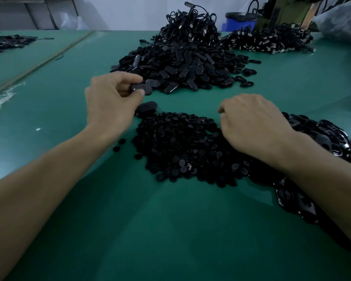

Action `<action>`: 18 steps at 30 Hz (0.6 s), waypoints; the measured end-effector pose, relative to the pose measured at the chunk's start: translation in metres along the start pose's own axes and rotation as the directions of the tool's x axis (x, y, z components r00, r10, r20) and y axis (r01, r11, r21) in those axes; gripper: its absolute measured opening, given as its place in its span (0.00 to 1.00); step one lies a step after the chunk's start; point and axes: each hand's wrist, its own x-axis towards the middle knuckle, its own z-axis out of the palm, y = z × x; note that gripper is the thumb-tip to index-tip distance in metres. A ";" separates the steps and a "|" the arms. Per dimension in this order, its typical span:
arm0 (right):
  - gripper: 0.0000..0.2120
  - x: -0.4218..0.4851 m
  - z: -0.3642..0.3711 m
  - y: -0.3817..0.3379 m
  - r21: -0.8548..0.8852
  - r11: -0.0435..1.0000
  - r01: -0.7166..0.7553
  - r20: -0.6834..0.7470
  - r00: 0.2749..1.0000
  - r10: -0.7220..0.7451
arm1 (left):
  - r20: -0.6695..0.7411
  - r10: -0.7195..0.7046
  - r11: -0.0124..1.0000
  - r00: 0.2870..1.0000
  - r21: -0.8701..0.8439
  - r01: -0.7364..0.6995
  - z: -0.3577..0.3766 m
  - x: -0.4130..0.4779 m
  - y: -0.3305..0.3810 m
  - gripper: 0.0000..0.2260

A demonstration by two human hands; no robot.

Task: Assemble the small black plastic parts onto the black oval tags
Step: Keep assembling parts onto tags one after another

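Plainly, a smooth green worktop (pixel 170 230) is stretching away toward a pale wall, with a blue bin (pixel 239 22) standing at the far right. The left hand (pixel 111 100) is pinching one glossy black oval tag (pixel 141 89) between thumb and fingers (pixel 130 79), at the near edge of a tall heap of oval tags (pixel 182 67) lying mid-worktop. Tangled black cables (pixel 190 27) are piling up behind that heap. A second tag (pixel 147 107) is lying flat just beside that hand. Nearer the person, a low pile of small black plastic parts (pixel 180 149), round and matte, is spreading wide. The right hand (pixel 255 124) is sitting over its right edge, its fingertips curling down out of sight, so I cannot tell whether they are grasping a part.
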 end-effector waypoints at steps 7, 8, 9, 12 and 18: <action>0.05 -0.004 -0.009 0.005 -0.135 0.977 -0.162 0.129 0.975 0.180 | 0.029 -0.021 0.985 0.999 0.171 0.015 -0.001 0.006 -0.019 0.10; 0.10 -0.004 -0.007 0.006 -0.123 0.981 -0.149 0.121 0.979 0.164 | 0.041 -0.015 0.980 0.999 0.197 0.007 -0.001 0.005 -0.020 0.09; 0.12 -0.003 -0.007 0.007 -0.115 0.983 -0.140 0.116 0.981 0.153 | 0.053 -0.017 0.976 0.998 0.219 0.005 -0.001 0.005 -0.021 0.09; 0.13 0.000 -0.004 0.009 -0.065 0.992 -0.106 0.088 0.990 0.112 | 0.084 -0.037 0.958 0.996 0.288 0.011 0.000 0.005 -0.023 0.08; 0.08 0.003 -0.001 0.014 0.009 0.996 -0.088 0.005 0.996 0.088 | 0.130 -0.072 0.937 0.989 0.350 0.022 -0.002 0.000 -0.016 0.05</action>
